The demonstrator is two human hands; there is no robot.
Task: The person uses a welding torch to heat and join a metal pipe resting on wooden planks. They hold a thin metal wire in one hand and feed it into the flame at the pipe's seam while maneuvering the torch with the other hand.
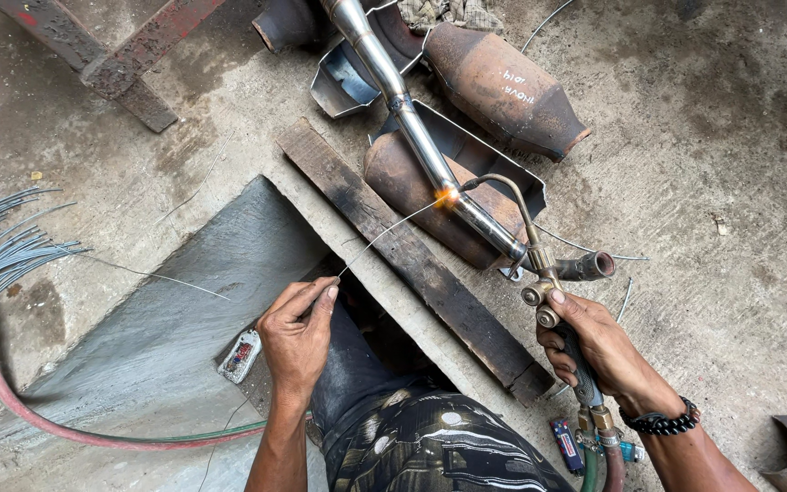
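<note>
Stained concrete floor (712,128), dark wooden plank (412,260), rusty steel beam (102,55), even daylight.

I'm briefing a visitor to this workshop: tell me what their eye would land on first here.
First the orange glow at mid-frame, where the torch tip meets the shiny steel pipe. Next the right hand gripping the gas torch at lower right, and the left hand feeding a thin filler rod toward the glow. Rusty exhaust canisters lie behind.

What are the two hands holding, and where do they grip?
Left hand pinches a thin wire at its near end; right hand grips the torch by its handle.
</note>
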